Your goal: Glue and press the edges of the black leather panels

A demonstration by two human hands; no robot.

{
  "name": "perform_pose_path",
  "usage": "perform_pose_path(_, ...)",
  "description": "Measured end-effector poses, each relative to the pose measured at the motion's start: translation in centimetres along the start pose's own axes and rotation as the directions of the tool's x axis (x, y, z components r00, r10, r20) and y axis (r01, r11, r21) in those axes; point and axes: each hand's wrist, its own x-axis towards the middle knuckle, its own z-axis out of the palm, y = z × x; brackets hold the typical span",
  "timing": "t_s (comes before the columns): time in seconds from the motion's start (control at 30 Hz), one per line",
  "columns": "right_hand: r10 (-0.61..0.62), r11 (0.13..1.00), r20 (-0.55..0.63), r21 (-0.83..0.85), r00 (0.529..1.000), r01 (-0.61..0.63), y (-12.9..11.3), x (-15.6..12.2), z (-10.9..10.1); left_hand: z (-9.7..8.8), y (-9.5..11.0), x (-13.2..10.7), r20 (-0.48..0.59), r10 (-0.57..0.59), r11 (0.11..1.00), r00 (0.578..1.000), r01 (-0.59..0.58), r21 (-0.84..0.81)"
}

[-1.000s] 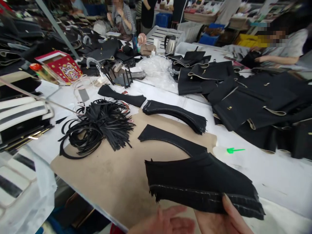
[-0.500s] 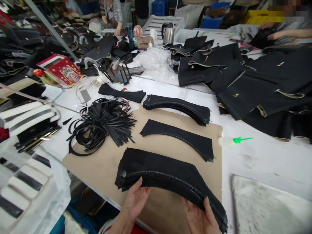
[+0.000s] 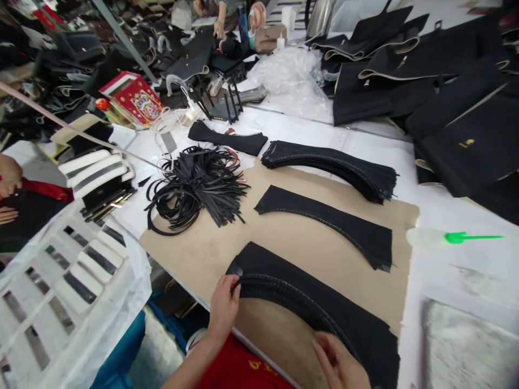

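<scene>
Near the front edge of the bench [image 3: 450,283], over the brown sheet [image 3: 190,251]: a stack of black curved pieces [image 3: 312,294], with the hollow side toward the body of the person. Grasped at its left corner by the left hand [image 3: 223,305], with bent fingers around this corner. At the hollow edge, more toward the right end, the right hand [image 3: 340,362], with curled fingers just at the stack. Cannot tell whether closed on the stack there, or only touching. Also not possible to tell whether fully resting on the brown sheet or slightly raised.

Just behind the stack, on the same sheet, a thin black curved piece [image 3: 328,224] of similar shape. Farther back, partly over the far edge of the sheet, a thick black pile [image 3: 330,165], also curved; beyond and to the left, another black curved piece [image 3: 227,139]. Left of these, a tangled bundle of black strips [image 3: 198,186]. At the right edge of the sheet, a whitish bottle [image 3: 425,237] with green nozzle, lying on its side. In front of the bottle, a pale slab [image 3: 474,346]. Behind, to the right, a heap of black panels [image 3: 466,119] with small golden fittings.
</scene>
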Motion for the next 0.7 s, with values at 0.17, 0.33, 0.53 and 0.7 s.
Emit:
perform_pose_path(0.17, -0.487, 0.755, 0.167, -0.412, 0.857, 0.510, -8.8, 8.2, 2.8, 2.1, -0.2, -0.8, 0.109, 0.302, 0.905, 0.947, -0.320, 0.281)
perform_pose_path(0.33, -0.515, 0.443, 0.400, -0.633, 0.758, 0.634, -10.9, 12.4, 6.2, 3.2, -1.9, -1.9, 0.169, 0.314, 0.852, 0.934, -0.356, 0.383)
perform_pose_path(0.53, -0.519, 0.315, 0.501, -0.640, 0.692, 0.700, -10.3, 13.7, 6.8, 3.4, -2.6, -2.0, 0.155, 0.321, 0.846, 0.934, -0.357, 0.396)
perform_pose_path(0.7, -0.517, 0.347, 0.501, -0.618, 0.694, 0.705, -10.4, 14.2, 6.7, 3.4, -2.3, -2.0, 0.146, 0.328, 0.831, 0.933, -0.358, 0.426)
